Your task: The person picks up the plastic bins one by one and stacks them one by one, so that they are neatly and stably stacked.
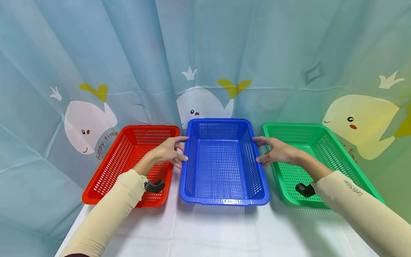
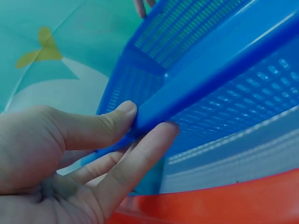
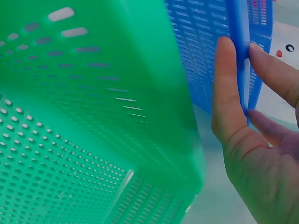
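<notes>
A blue plastic basket (image 1: 221, 167) with perforated walls stands in the middle of the white table, nothing inside it. My left hand (image 1: 168, 151) pinches its left rim, thumb on top and fingers beneath, as the left wrist view shows at the blue rim (image 2: 163, 105). On the opposite side my right hand (image 1: 277, 151) pinches the right rim between thumb and fingers; in the right wrist view the fingers (image 3: 226, 88) lie on the outer side of that rim (image 3: 239, 28).
A red basket (image 1: 128, 203) lies to the left under my left forearm, a green basket (image 1: 298, 125) to the right under my right forearm. Close behind the baskets hangs a light blue curtain (image 1: 212, 46) with whale prints. The white tablecloth (image 1: 221, 228) extends in front.
</notes>
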`<state>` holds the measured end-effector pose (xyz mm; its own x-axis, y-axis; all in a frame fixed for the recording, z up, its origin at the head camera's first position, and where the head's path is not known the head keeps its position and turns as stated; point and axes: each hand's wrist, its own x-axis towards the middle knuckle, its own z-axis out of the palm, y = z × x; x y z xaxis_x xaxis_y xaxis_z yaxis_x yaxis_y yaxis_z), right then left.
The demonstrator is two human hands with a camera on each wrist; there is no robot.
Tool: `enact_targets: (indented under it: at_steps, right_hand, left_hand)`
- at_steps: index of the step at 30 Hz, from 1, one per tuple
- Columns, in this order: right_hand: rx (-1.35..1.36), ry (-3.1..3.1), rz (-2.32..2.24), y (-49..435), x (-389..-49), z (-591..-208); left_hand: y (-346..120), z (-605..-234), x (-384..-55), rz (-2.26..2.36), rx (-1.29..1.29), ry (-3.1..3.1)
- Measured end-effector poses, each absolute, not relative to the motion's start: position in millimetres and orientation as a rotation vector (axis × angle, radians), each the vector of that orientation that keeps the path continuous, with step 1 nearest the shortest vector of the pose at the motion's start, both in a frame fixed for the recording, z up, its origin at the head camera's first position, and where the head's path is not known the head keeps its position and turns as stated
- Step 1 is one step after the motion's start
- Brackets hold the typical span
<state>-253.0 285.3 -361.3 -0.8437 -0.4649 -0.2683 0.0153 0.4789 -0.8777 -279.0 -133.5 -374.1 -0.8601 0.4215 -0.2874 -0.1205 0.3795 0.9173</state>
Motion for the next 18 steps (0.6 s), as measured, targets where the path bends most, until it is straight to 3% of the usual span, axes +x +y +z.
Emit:
enact_targets:
  at_steps: [18]
  right_hand:
    - [-0.451, 2.389, -1.332, 283.5, -232.2, -309.0]
  left_hand:
    - [-152.9, -326.5, -263.6, 1.553, 0.391, 2.164]
